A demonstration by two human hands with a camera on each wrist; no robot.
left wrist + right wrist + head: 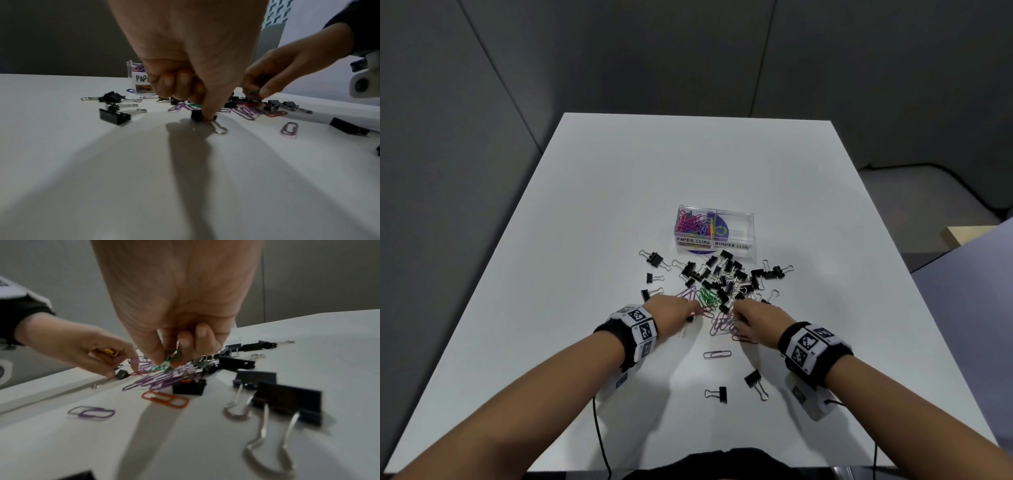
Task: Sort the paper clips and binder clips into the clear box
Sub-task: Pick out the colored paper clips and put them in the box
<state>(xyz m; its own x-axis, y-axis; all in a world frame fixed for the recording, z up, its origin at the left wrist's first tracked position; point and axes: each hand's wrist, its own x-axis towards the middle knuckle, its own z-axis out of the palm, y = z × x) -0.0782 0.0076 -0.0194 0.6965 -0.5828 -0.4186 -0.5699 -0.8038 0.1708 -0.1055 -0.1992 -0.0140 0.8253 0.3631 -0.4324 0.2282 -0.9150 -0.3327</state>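
Note:
The clear box (736, 219) stands mid-table, labelled PAPER CLIPS and BINDER CLIPS; several coloured clips fill its left compartment. In front lies a heap of black binder clips (726, 275) mixed with green paper clips (707, 296) and purple paper clips (722, 323). My left hand (690, 311) has its fingers curled round a yellow paper clip (110, 352), and its thumb tip presses a small black binder clip (196, 116) on the table. My right hand (166, 360) pinches a green paper clip (171, 355) just above the heap.
Nearer me lie a lone purple paper clip (717, 354) and two binder clips (719, 394) (755, 382). More binder clips (654, 260) are scattered left of the heap. An orange paper clip (165, 400) lies under my right hand. Thin cables hang over the table's near edge (599, 431).

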